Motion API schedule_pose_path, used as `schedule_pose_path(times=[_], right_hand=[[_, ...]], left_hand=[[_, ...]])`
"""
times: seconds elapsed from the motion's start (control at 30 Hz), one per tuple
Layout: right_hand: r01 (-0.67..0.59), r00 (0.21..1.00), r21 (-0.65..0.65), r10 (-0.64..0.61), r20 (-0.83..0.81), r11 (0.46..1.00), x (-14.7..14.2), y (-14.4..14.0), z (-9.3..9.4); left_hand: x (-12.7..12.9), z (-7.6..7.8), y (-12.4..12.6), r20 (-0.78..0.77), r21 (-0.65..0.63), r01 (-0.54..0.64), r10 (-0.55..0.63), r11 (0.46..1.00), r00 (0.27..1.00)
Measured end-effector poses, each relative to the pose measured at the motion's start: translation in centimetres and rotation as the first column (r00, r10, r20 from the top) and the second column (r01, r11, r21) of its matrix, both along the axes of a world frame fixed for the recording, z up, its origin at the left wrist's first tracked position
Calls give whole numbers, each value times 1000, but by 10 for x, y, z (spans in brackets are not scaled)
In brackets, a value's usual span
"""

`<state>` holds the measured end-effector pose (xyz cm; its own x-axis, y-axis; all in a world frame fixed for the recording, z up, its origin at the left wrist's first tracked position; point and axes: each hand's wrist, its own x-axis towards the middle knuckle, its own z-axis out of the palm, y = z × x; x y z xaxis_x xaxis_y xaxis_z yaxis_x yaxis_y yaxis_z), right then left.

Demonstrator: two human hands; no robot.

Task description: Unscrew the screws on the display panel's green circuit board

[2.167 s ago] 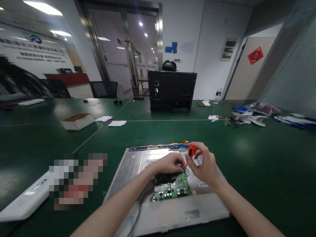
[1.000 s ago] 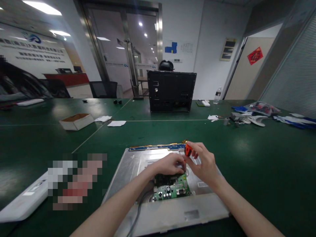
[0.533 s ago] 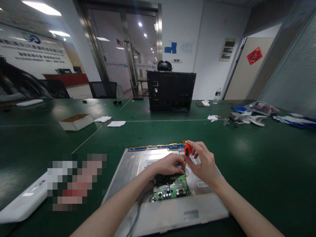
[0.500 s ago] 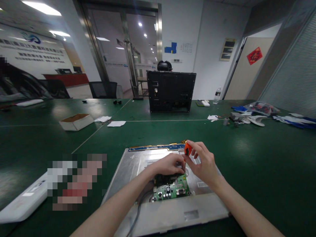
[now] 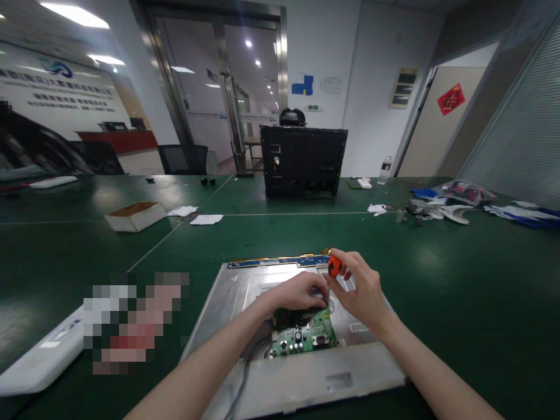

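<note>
From the head view, we would do best to hold the orange-and-black-handled screwdriver (image 5: 335, 266) square over the spot it works on, press straight down with light force, and turn it in small twists so that the tip does not skid across the parts beside it. Our right hand (image 5: 359, 287) has its thumb and fingers closed on the handle. Our left hand (image 5: 303, 290) is bunched low beside the thin shaft; we cannot tell whether it pinches the shaft or something next to it. Its fingers hide the tip, so opening them a little might help us check that it sits properly.

The green printed circuit board (image 5: 306, 339), crowded with small components, lies on the flat silver metal panel (image 5: 376, 363), against the raised band along the panel's near edge. The left hand covers part of its far edge; the screwdriver meets the work near its far right corner. A slim blue circuit strip (image 5: 280, 262) with gold-coloured edging runs along the panel's far edge, and a grey cable (image 5: 245, 382) crosses the band left of the board. The panel itself rests on the dark green tabletop (image 5: 464, 326).
</note>
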<state>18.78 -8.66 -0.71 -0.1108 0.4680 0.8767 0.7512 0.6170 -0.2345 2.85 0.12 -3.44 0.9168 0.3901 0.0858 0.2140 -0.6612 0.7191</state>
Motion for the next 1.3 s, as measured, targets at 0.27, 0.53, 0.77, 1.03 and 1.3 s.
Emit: schedule_pose_path(times=[0.27,0.53,0.77,1.03,1.3], right_hand=[[13,999,3,-13,53,1000,1,-1,0],[8,1000,8,-8,26,1000,1,0,0],[22,998,11,-23,63,1000,1,0,-1],[12,1000,17,-12,14,1000,1,0,-1],[25,999,-8,-25,39,1000,1,0,0]], left_hand=[[0,4,-2,-6,10,-23,23,1000,1000],[0,3,-2,20,-11,3,-3,1000,1000],[0,3,-2,31,13,14,-14,1000,999],[1,2,-1,14,-26,6,-6,1000,1000],[1,3,-2,25,-27,9,-9,1000,1000]])
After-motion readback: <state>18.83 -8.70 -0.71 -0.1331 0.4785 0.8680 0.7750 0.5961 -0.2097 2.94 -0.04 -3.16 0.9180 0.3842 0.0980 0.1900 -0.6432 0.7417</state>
